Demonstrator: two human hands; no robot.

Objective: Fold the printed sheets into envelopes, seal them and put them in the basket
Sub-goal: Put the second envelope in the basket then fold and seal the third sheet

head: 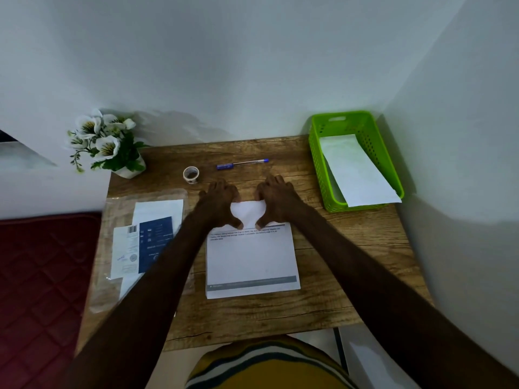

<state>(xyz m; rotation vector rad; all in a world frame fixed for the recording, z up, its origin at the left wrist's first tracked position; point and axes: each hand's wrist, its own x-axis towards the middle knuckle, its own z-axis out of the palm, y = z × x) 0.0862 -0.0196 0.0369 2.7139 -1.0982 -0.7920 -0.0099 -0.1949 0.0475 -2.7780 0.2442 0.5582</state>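
Both hands press down: left hand [217,202] and right hand [276,199] flatten the sheet's [251,256] folded top, fingers [222,186] spread, thumbs on paper. Print too blurred to read.

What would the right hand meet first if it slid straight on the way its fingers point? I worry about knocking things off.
Probably the blue pen: the right hand, pressing the folded sheet, points toward the wall, and the pen lies across that line, though slightly left, so it might pass.
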